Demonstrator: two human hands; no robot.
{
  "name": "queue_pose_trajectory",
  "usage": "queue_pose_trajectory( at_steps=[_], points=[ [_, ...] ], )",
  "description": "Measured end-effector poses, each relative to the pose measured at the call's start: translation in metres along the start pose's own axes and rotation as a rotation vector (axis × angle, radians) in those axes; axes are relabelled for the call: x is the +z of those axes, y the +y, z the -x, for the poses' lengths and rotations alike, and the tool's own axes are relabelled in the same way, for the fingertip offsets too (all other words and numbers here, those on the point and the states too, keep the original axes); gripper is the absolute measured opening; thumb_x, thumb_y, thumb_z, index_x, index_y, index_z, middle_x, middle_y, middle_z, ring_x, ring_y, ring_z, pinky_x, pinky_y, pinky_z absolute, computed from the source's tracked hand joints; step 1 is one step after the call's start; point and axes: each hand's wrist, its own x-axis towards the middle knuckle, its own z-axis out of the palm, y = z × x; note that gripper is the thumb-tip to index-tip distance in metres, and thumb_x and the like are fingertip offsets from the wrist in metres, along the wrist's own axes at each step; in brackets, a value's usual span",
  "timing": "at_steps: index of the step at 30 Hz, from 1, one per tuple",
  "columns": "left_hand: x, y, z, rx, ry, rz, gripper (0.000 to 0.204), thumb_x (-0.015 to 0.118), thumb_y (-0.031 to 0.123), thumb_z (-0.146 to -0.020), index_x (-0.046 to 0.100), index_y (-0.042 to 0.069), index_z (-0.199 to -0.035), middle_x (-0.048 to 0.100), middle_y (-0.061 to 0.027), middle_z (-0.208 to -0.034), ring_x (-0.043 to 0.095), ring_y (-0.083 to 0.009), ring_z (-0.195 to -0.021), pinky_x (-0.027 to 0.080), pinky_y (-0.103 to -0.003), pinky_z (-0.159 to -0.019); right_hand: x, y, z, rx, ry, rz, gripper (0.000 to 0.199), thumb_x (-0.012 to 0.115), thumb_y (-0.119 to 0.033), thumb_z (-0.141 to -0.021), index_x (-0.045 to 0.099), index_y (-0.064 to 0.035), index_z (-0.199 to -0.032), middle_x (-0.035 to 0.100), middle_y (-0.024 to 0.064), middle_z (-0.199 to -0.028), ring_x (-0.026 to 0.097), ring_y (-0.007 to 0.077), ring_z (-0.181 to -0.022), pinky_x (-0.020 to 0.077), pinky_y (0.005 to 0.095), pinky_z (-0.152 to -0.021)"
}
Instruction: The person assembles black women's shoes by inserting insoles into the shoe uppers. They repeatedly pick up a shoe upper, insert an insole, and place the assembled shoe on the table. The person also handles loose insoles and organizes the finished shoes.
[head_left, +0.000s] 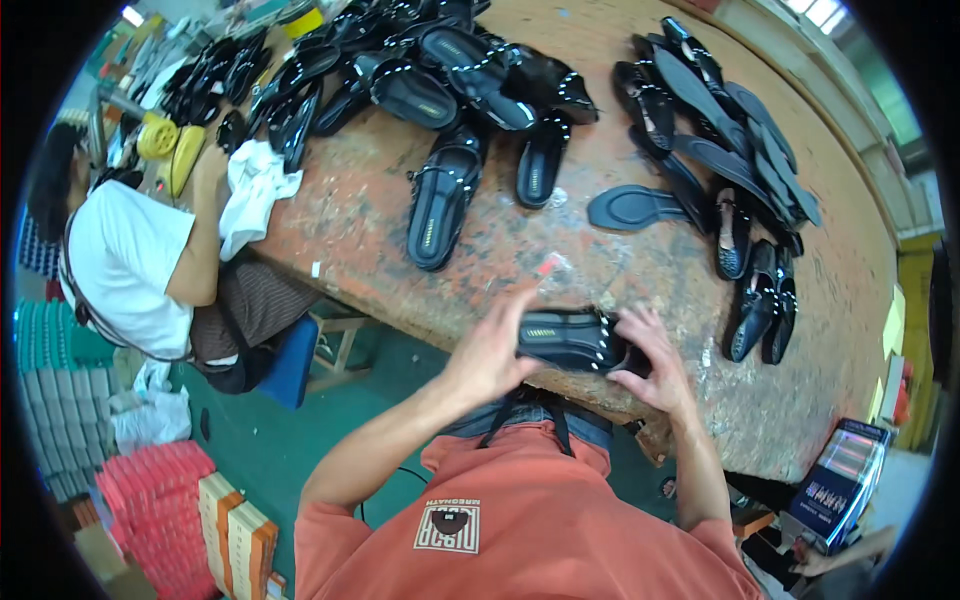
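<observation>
A black slide sandal [560, 338] with pale studs on its upper lies sideways at the table's front edge, its footbed facing up. Its heel end is between the fingers and thumb of my left hand [490, 345]. Around the upper at the toe end curls my right hand [652, 360], the thumb on the near side. Beyond the sandal, a studded black slide [437, 205] lies footbed up, with a heap of similar slides [415, 92] behind it. Dark flat insoles [640, 208] and black shoes are scattered to the right.
The worn wooden table [350, 240] curves around in front of me. At the left, a co-worker [135, 255] sits near a white cloth [258, 190] and a yellow machine part [180, 160]. Pink stacked bundles [155, 500] stand on the green floor. A dark box [838, 485] is beside the table's right side.
</observation>
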Motion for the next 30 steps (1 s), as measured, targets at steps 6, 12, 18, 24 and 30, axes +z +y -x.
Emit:
queue_pose_trajectory(
  at_steps=[6,12,18,24,30],
  points=[
    [0.002,0.094,-0.07,0.538,0.033,0.279,0.065,0.081,0.014,-0.087,0.057,0.004,-0.146,0.056,-0.0203,-0.149,0.058,-0.0407,-0.138,0.049,-0.045,-0.116,-0.059,-0.033,-0.035,0.096,-0.338,0.553,0.045,0.092,-0.034,-0.071,0.081,-0.0167,-0.111,0.076,0.0017,-0.129,0.062,0.0335,-0.13,0.0352,0.0672,-0.119],
    [0.047,0.126,-0.078,0.638,0.068,0.124,0.054,0.071,0.008,-0.088,0.059,0.005,-0.14,0.059,-0.0191,-0.142,0.059,-0.0429,-0.13,0.049,-0.05,-0.114,-0.068,-0.014,-0.014,-0.053,-0.402,0.364,0.048,0.085,-0.04,-0.079,0.078,-0.0155,-0.119,0.079,0.0118,-0.111,0.072,0.0358,-0.117,0.0442,0.0565,-0.115],
    [-0.002,0.091,-0.056,0.344,0.121,0.037,0.033,0.067,0.004,-0.088,0.068,0.005,-0.121,0.068,-0.0195,-0.122,0.071,-0.0394,-0.108,0.058,-0.048,-0.099,-0.074,-0.027,-0.061,-0.088,-0.894,0.459,0.042,0.078,-0.044,-0.09,0.077,-0.0099,-0.116,0.078,0.0151,-0.115,0.073,0.0373,-0.112,0.0559,0.0494,-0.101],
    [-0.113,-0.066,0.012,-0.268,1.0,0.916,0.033,0.063,0.001,-0.098,0.061,0.004,-0.131,0.069,-0.0118,-0.116,0.072,-0.0252,-0.101,0.062,-0.04,-0.086,-0.08,0.074,-0.157,0.125,0.401,0.016,0.049,0.077,-0.039,-0.094,0.068,-0.005,-0.129,0.067,0.0239,-0.14,0.066,0.0401,-0.127,0.0557,0.0526,-0.102],
    [-0.114,-0.124,0.003,-0.333,1.117,-0.079,0.047,0.065,0.012,-0.105,0.05,-0.002,-0.147,0.061,-0.0172,-0.137,0.062,-0.0297,-0.128,0.052,-0.044,-0.106,-0.054,0.138,-0.229,0.394,0.275,0.477,0.045,0.079,-0.03,-0.089,0.063,-0.001,-0.119,0.068,0.0267,-0.127,0.07,0.0416,-0.115,0.0568,0.053,-0.093]
  ],
)
